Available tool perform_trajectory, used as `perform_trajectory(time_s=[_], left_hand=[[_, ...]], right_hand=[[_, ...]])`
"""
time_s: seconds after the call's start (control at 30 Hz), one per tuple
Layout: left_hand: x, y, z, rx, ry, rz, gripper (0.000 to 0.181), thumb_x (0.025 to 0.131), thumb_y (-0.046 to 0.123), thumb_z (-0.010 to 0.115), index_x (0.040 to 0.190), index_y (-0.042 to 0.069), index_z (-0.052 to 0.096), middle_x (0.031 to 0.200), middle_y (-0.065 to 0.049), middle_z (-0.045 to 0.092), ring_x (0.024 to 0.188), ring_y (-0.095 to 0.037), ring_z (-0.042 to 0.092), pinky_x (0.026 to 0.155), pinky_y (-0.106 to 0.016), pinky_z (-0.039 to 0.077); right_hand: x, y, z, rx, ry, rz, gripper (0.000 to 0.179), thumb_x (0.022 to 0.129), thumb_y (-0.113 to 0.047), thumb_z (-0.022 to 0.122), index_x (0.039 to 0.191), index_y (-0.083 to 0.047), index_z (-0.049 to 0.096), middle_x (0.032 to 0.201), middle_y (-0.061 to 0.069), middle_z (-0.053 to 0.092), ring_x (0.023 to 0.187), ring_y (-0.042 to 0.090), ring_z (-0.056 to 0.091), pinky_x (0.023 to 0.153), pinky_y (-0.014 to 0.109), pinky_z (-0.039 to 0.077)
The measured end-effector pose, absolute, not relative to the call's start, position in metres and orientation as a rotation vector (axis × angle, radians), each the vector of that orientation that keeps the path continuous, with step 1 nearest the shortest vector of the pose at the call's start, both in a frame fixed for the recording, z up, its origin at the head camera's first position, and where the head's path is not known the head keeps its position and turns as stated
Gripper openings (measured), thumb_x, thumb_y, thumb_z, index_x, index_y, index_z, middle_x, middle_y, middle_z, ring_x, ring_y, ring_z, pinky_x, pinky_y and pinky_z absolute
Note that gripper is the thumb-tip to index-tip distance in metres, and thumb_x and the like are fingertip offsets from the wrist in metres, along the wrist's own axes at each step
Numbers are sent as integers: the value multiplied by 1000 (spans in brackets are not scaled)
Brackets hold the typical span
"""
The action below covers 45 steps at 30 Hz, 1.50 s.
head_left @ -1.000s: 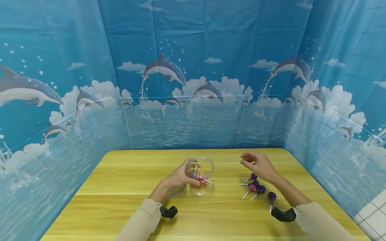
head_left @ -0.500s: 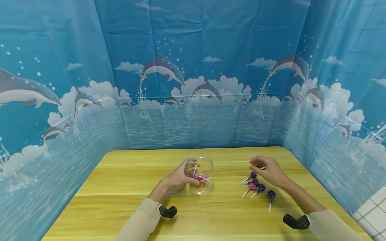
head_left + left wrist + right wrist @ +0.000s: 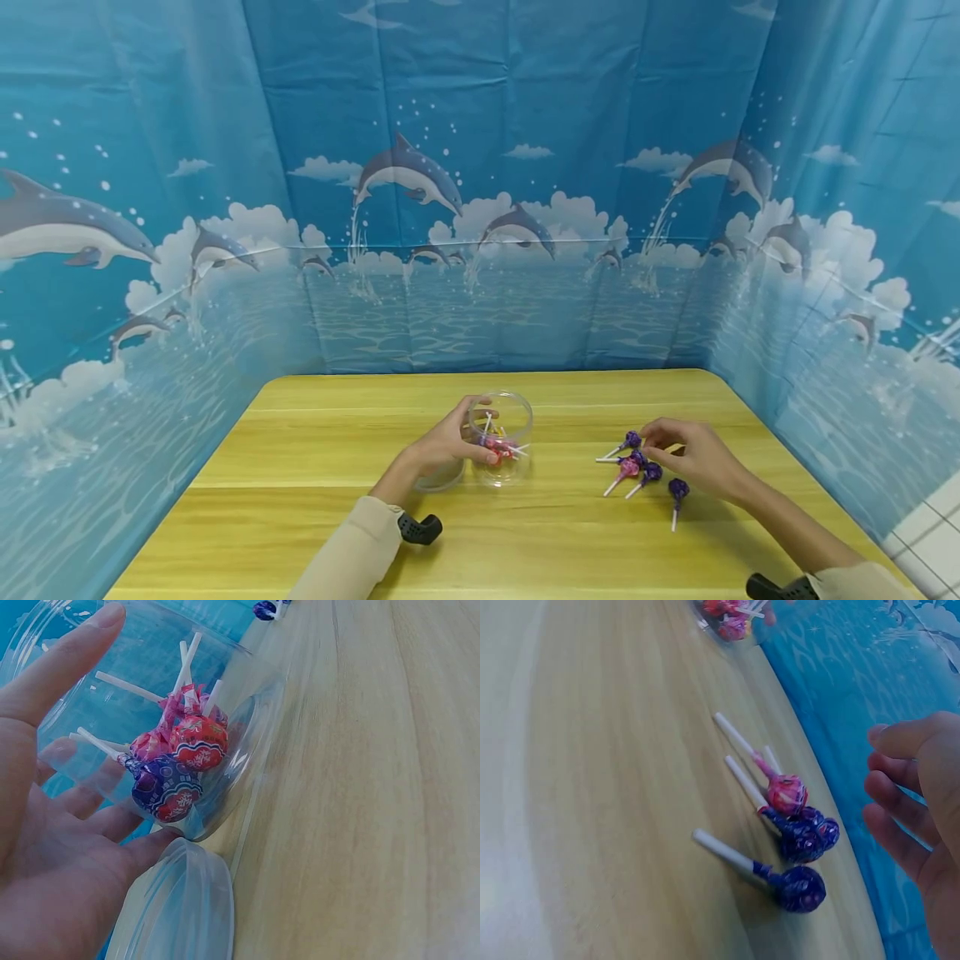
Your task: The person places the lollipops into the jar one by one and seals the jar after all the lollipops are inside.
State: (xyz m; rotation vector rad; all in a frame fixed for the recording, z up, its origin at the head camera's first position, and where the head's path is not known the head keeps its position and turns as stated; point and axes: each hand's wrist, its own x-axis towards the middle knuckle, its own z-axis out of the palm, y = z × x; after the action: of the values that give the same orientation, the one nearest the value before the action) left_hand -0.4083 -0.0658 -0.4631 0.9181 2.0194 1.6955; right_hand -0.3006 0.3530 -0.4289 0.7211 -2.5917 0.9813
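My left hand [image 3: 442, 442] grips a clear plastic jar [image 3: 501, 477] round its side, thumb in front and fingers behind. Several wrapped lollipops [image 3: 180, 750], red, pink and purple, lie inside with their white sticks poking up. On the right of the table is a loose group of lollipops: a pink one [image 3: 628, 469] among several purple ones [image 3: 651, 472]. One purple lollipop [image 3: 678, 489] lies apart, nearer the front. Beside the group my right hand [image 3: 693, 454] hovers with loosely bent fingers and nothing between them; its fingertips are right at the purple wrappers in the head view.
A clear round lid [image 3: 191, 907] lies on the table left of the jar, partly under my left wrist. The yellow wooden table [image 3: 300, 533] ends at a blue dolphin curtain [image 3: 480, 317] at the back and sides.
My right hand has moved right and then down, from above the lollipop group to its right side. The left hand and the jar have stayed in place.
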Motion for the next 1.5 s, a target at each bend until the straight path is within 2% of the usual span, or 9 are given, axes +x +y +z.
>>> perform_trajectory(time_s=[0.23,0.37,0.5,0.83,1.0,1.13,1.23,1.33,1.5], left_hand=[[-407,-67,-467,914,1997,1704,84,91,6,80,158,20,32,156,-25,38,131,-30,53,106,-45,45],[-407,-68,-466,906,2002,1706,84,90,7,81,158,20,32,155,-24,39,133,-32,52,107,-46,44],[-409,-69,-463,906,2009,1704,84,90,9,82,158,22,33,156,-22,40,134,-31,51,108,-47,43],[-412,-67,-463,926,2009,1706,84,90,6,81,157,21,33,155,-25,39,134,-29,51,110,-47,41],[-410,-68,-464,929,2007,1709,85,90,6,82,158,20,33,155,-25,40,135,-30,50,111,-47,40],[-408,-68,-462,929,1999,1709,85,90,6,81,158,20,32,155,-23,40,136,-31,49,111,-47,40],[-407,-68,-461,927,2009,1702,84,91,6,81,158,21,32,155,-23,41,137,-31,49,112,-48,39],[-408,-68,-462,928,2014,1698,83,91,6,80,157,20,33,154,-24,40,136,-31,49,112,-49,39],[-409,-68,-463,926,1997,1701,83,90,5,81,157,20,34,155,-26,39,135,-32,50,111,-48,41]], right_hand=[[-287,368,-435,903,-2743,1100,16,101,-6,67,115,0,72,105,11,73,94,12,68,71,31,60],[-281,378,-442,1048,-2797,1187,17,100,0,65,116,3,71,109,13,72,97,16,68,74,32,60],[-279,383,-451,1193,-2790,1200,20,95,10,67,114,4,71,107,9,73,96,14,67,72,32,59],[-286,378,-469,1460,-2517,810,31,86,9,76,101,-18,75,98,-5,72,85,12,68,67,23,55],[-286,372,-472,1447,-2488,666,35,86,9,77,97,-24,73,95,-11,69,84,5,66,68,16,51],[-283,370,-473,1355,-2463,470,38,83,9,79,97,-26,71,97,-14,66,84,4,65,67,18,52],[-283,367,-471,1265,-2427,341,37,82,7,80,103,-23,73,100,-11,68,86,6,67,66,24,55],[-285,364,-465,1218,-2416,326,36,82,6,81,108,-18,74,100,-9,67,85,5,65,65,25,54],[-291,364,-451,1209,-2424,500,34,82,12,79,104,-13,73,96,-6,67,82,3,62,62,22,52]])
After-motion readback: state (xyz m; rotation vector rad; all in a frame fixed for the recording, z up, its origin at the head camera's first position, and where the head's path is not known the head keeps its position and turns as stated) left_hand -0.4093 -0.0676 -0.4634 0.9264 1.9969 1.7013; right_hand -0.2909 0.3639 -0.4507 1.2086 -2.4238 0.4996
